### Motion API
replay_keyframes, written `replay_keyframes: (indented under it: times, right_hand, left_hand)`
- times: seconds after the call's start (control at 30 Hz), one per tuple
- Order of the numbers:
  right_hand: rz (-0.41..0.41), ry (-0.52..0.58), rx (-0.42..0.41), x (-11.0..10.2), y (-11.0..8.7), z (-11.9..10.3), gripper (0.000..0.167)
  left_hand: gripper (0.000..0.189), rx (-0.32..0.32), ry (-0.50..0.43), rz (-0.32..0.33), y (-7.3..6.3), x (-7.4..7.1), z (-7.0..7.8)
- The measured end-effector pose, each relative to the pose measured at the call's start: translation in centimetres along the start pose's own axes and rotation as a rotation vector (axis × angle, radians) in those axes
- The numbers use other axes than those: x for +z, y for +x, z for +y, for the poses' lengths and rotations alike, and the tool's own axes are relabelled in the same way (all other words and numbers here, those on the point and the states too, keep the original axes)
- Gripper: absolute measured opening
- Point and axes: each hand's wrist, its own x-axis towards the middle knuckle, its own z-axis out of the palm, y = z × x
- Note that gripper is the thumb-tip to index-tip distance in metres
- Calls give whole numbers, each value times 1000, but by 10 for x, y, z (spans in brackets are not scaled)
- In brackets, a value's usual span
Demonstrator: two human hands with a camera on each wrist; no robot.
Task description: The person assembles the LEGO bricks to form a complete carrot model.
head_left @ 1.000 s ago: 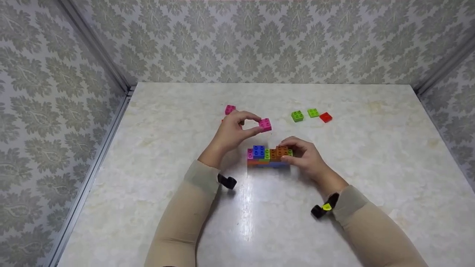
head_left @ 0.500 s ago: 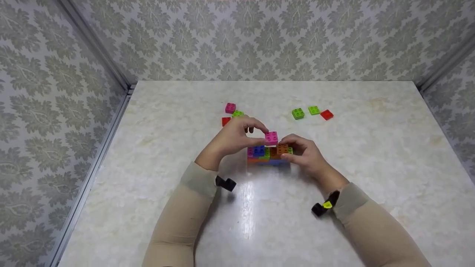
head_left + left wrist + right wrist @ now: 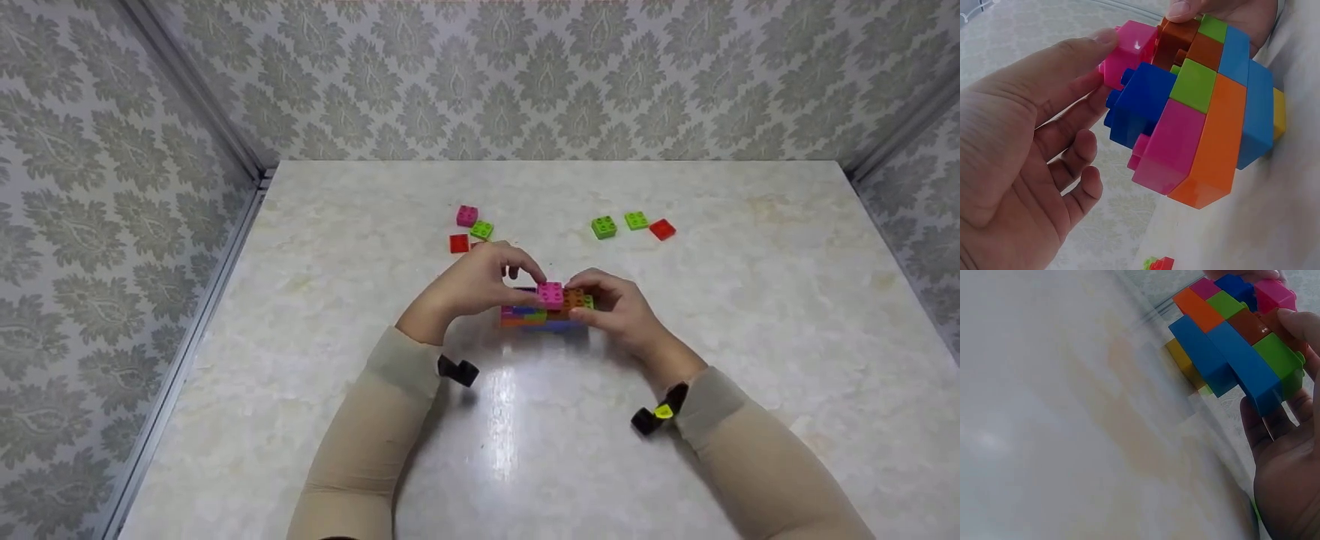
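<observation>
A pink toy building brick (image 3: 550, 295) is pinched between the thumb and index finger of my left hand (image 3: 480, 281). It sits at the top of a built block of bricks, between a dark blue brick (image 3: 1145, 93) and a brown brick (image 3: 573, 298). My right hand (image 3: 622, 311) grips that brown brick at the block's right end. Below, the left wrist view shows a magenta brick (image 3: 1171, 149), an orange brick (image 3: 1216, 140) and light blue bricks. A yellow brick (image 3: 1184, 365) lies at the bottom. Whether the pink brick is fully seated cannot be made out.
Behind my left hand lie a loose magenta brick (image 3: 467, 216), a green brick (image 3: 482, 229) and a red piece (image 3: 459, 244); another red one is partly hidden. Further right are two green bricks (image 3: 604, 227) and a red piece (image 3: 662, 229). Patterned walls border the table (image 3: 300, 300).
My left hand has brought the pink brick down and slightly right, from above the table behind the block onto its top. My right hand has kept its grip on the brown brick.
</observation>
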Motion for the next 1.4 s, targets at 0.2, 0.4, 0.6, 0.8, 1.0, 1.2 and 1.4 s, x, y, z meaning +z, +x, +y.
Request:
replay_keyframes:
  times: [0.2,0.4,0.6,0.8,1.0,1.2,1.4]
  right_hand:
    - [-1,-5,13,0,0,0,33]
    - [-7,7,10,0,0,2,33]
    - [-9,30,-12,0,0,3,34]
    - [-11,38,-30,0,1,3,34]
    - [-13,54,-48,1,1,1,33]
    - [-2,46,-32,1,-1,2,33]
    - [8,45,-38,0,0,3,35]
  left_hand:
    - [22,5,18,-25,1,1,-2]
    - [28,-9,4,-45,1,4,-4]
    - [30,-23,28,-66,3,9,-3]
    - [26,-53,56,-45,4,15,2]
    - [22,-60,69,-15,5,20,3]
    - [23,-80,133,-20,4,21,7]
    - [26,-87,187,-38,4,20,14]
